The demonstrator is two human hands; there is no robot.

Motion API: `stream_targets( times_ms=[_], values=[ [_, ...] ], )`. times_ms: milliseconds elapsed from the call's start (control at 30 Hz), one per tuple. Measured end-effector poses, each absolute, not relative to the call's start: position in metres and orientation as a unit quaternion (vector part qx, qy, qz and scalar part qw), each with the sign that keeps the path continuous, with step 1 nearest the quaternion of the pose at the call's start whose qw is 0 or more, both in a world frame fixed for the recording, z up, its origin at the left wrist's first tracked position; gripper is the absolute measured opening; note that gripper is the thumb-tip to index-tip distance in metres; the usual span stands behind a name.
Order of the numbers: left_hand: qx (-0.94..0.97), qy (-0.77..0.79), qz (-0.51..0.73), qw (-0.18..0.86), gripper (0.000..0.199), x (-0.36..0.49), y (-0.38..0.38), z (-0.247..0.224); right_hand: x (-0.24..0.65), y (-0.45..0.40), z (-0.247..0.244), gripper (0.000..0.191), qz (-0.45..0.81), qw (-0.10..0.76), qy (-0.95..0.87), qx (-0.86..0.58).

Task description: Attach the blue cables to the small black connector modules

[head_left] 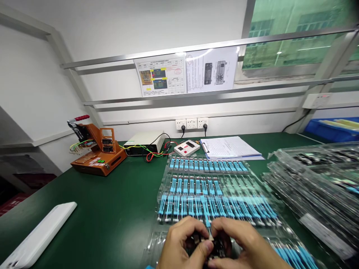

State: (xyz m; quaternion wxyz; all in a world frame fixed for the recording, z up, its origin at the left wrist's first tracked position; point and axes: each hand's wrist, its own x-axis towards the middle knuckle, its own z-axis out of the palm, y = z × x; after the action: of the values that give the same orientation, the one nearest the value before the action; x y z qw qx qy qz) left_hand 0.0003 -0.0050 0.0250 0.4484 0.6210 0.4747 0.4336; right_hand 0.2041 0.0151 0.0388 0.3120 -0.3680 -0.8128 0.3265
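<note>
At the bottom centre, my left hand [185,244] and my right hand [238,243] close together around a small dark part [217,248] with a white connector. Fingertips of both hands pinch it, and much of it is hidden by them. A blue strip [206,213] rises from the connector, over the tray. Beneath and beyond my hands lies a clear plastic tray [161,186] with rows of blue strips in its slots; the right part of its second row shows no blue strips.
An orange test fixture [103,164] with a red-handled clamp stands at the left, beside a beige box [144,142] and wires. A white meter [187,148] and papers [230,147] lie behind the tray. Stacked clear trays [314,194] fill the right; a white object [42,231] lies front left.
</note>
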Motion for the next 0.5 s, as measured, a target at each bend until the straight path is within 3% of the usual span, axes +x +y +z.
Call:
stream_targets(
  times_ms=[500],
  values=[
    [0.659,0.464,0.386,0.449,0.003,-0.004,-0.005,0.040,0.204,0.012,0.042,0.032,0.354,0.320,-0.798,-0.367]
  ],
)
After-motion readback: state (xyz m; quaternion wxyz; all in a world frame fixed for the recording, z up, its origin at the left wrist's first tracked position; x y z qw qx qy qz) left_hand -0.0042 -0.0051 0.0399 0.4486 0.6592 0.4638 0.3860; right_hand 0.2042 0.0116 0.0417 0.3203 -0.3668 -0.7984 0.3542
